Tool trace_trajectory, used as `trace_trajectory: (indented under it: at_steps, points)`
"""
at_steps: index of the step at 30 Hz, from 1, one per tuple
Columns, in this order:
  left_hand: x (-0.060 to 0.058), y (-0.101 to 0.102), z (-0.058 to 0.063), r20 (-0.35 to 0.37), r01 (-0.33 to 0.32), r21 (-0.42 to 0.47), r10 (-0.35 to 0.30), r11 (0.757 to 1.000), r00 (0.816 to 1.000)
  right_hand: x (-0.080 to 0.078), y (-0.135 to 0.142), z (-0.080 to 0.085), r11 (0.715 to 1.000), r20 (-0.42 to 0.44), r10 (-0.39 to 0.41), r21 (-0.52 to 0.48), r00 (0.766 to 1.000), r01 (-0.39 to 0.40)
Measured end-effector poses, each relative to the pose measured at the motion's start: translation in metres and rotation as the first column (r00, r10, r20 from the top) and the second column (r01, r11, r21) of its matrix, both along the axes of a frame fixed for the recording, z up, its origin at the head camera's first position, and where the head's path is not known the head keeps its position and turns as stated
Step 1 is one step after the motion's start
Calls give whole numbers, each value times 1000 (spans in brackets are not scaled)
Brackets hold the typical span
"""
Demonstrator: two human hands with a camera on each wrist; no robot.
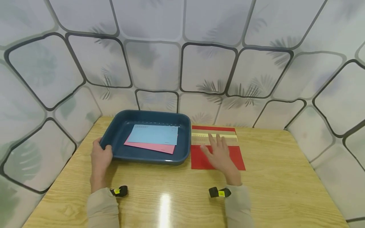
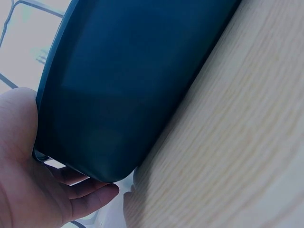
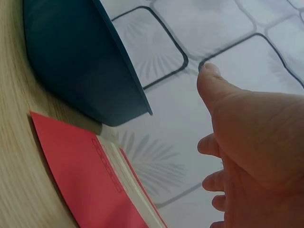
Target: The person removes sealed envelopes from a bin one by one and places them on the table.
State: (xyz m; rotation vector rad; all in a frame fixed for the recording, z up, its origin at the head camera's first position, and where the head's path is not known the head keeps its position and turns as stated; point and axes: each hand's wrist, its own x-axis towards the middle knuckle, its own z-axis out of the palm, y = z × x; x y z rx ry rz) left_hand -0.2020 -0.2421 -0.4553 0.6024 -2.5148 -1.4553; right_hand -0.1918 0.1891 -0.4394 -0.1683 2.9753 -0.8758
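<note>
A dark blue plastic tray (image 1: 151,158) stands on the table with a light blue envelope (image 1: 154,134) lying over a pink envelope (image 1: 159,147) inside it. My left hand (image 1: 101,153) grips the tray's left end, thumb over the rim and fingers round the outer side, as the left wrist view also shows. To the right of the tray lie overlapping envelopes, a red one (image 1: 199,160) in front, with cream and tan ones (image 1: 199,138) and another red strip behind. Over these envelopes hovers my right hand (image 1: 220,155), fingers spread and holding nothing; in the right wrist view it is apart from them.
The light wooden table (image 1: 273,177) runs on to the right of the envelopes. Behind it and at both sides hangs a pale patterned curtain or wall covering (image 1: 209,68). A black strap device (image 1: 219,192) sits at each wrist.
</note>
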Motion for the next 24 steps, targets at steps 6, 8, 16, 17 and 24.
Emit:
trace_trajectory:
  at_steps: [6,8,16,17,24]
  points:
    - [0,0,-1,-6,-8,-2,8,1000,1000,1,-13,1,999,0,34,9,999,-34]
    - [0,0,-1,-3,-6,1,6,1000,1000,2,-17,2,999,12,38,11,999,-38]
    - [-1,1,2,7,15,6,-15,1000,1000,5,-38,3,995,1,97,29,995,-97]
    - [-1,2,2,8,18,7,-18,1000,1000,5,-41,3,993,2,113,37,994,-113]
    - [0,1,1,9,6,16,-7,1000,1000,3,-61,10,964,-21,229,145,973,-223]
